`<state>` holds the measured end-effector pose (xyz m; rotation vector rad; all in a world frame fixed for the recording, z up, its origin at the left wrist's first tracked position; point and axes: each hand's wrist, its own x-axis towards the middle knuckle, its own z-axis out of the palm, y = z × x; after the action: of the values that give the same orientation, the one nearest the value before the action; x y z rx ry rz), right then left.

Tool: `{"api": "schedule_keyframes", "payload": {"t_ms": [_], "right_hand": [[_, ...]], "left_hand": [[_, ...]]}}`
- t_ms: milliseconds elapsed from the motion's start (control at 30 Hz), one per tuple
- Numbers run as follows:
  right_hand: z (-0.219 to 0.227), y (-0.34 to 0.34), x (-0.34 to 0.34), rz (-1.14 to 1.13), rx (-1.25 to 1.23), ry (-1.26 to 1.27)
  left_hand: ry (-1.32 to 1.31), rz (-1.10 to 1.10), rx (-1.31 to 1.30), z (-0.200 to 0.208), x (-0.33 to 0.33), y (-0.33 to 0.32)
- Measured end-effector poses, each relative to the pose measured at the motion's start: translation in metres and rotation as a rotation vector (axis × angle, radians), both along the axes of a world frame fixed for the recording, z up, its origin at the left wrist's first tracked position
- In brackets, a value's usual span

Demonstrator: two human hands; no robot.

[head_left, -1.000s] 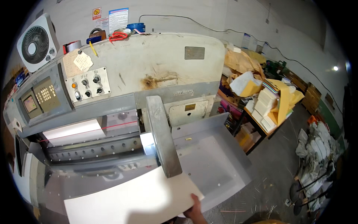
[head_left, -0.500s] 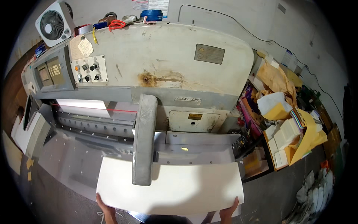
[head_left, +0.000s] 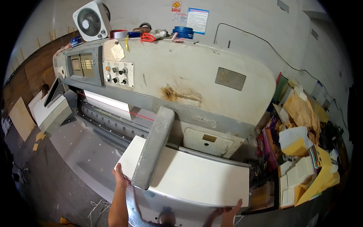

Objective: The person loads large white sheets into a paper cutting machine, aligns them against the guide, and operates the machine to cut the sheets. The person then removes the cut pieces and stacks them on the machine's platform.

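A wide stack of white paper [head_left: 200,176] lies at a slant on the metal table [head_left: 177,212] of a large grey paper cutter [head_left: 204,56]. My left hand [head_left: 120,177] grips the stack's near left corner, thumb on top. At the near right corner my right hand [head_left: 231,212] holds it the same way, its fingers partly hidden under the edge. A grey arm [head_left: 155,147] of the cutter reaches out over the stack and hides a strip of it. Another white sheet or stack [head_left: 107,104] rests deeper in the cutter, beside a red light line.
The cutter's control panel [head_left: 119,73] is at the upper left, near a white fan [head_left: 90,20]. On the left stands another paper stack [head_left: 51,111]. Heaped papers and yellow envelopes [head_left: 317,174] crowd the right side. Loose white strips [head_left: 99,208] lie on the floor.
The paper stack has moved forward onto the table and turned, its left end now farther in under the grey arm. Both hands stay on it. My view has shifted left.
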<state>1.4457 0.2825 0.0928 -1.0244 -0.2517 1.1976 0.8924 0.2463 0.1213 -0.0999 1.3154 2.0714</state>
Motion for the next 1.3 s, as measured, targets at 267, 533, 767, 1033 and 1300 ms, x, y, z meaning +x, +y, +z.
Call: {"api": "schedule_keyframes", "payload": {"t_ms": [267, 533, 767, 1033, 1300], "right_hand": [[0.062, 0.002, -0.05, -0.074, -0.118, -0.078], [-0.014, -0.023, -0.005, 0.112, -0.045, -0.874], [-0.022, -0.093, -0.034, -0.051, -0.178, -0.218], [-0.072, -0.296, -0.179, -0.17, -0.4, -0.303], [-0.093, -0.37, -0.363, -0.448, -0.465, -0.308]], "left_hand": [[0.039, 0.266, 0.162, -0.063, -0.023, 0.028], [0.185, 0.146, -0.256, -0.045, -0.031, -0.008], [0.191, 0.012, -0.274, -0.024, -0.081, -0.073], [0.425, -0.367, -0.506, -0.05, -0.267, -0.069], [0.508, -0.481, -0.5, -0.041, -0.413, -0.008]]}}
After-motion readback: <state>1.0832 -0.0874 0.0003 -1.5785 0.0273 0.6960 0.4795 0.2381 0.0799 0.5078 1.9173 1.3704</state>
